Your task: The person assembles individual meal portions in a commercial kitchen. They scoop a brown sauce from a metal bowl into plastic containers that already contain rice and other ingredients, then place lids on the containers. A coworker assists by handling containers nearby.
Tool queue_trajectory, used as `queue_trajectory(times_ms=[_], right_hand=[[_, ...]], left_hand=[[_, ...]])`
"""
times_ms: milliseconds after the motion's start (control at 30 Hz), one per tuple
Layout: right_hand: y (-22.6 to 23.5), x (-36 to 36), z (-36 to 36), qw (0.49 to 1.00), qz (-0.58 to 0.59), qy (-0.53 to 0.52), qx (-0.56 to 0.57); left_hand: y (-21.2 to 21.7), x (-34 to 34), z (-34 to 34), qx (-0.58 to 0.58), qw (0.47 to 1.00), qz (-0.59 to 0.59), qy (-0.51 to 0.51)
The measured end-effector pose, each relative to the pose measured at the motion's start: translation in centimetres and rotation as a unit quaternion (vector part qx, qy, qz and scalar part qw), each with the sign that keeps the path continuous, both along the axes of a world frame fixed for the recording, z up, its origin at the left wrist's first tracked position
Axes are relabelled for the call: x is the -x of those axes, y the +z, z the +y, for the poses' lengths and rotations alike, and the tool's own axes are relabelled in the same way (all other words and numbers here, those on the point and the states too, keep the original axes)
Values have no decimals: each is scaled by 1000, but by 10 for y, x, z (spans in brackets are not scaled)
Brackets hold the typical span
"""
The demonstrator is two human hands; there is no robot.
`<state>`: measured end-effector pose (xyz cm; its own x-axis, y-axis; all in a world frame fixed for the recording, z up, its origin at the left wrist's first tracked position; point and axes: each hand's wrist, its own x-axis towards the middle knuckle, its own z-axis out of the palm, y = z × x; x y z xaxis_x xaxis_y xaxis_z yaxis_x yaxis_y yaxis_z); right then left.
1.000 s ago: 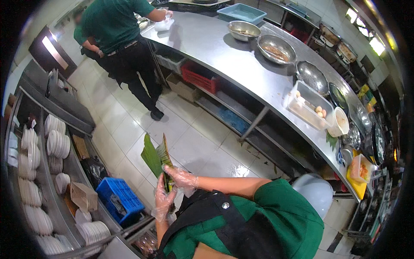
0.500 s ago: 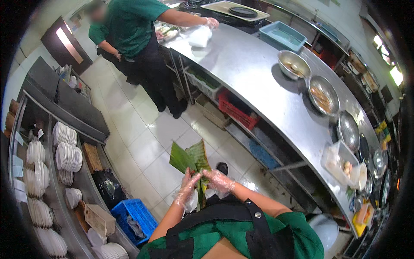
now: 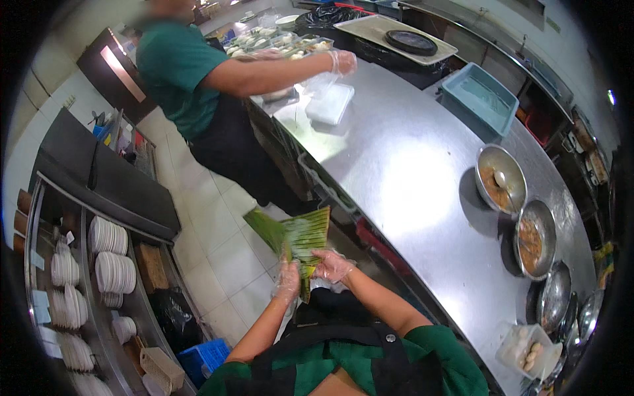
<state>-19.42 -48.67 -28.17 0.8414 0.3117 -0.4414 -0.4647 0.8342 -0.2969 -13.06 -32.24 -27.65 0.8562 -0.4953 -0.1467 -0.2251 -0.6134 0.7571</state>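
Stacked plates (image 3: 109, 254) line the shelves at left. At centre, gloved hands raise a green leaf (image 3: 295, 239) over the floor: the left hand (image 3: 288, 282) pinches its lower edge, the right hand (image 3: 332, 266) grips beside, seemingly to fold it. A co-worker (image 3: 198, 79) reaches across the steel counter (image 3: 396, 178).

Green short-sleeved shirt on the wearer, and over it a black apron: the straps run up across the chest and shoulders, with a small round metal stud where one strap meets the bib. Forearms bare below the sleeves. The left hand (image 3: 288, 280) wears a thin, clear disposable glove, crinkled and loose at the wrist, and the right hand (image 3: 332, 266) wears the same (glossy plastic, catching the light).
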Motion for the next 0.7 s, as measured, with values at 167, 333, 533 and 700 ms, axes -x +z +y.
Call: queue_trajectory(times_ms=[167, 333, 533, 700], right_hand=[[-117, -64, -72, 955, -136, -261, 33], [-118, -69, -114, 864, 96, -488, -78], [-150, -76, -139, 750, 220, -622, -47], [-160, -81, -148, 724, 276, -632, 18]], left_hand=[[32, -63, -120, -22, 953, -152, -260], [-83, -132, -171, -138, 847, -101, -504], [-169, -176, -274, -216, 711, -122, -658], [-189, -208, -309, -287, 654, -164, -681]])
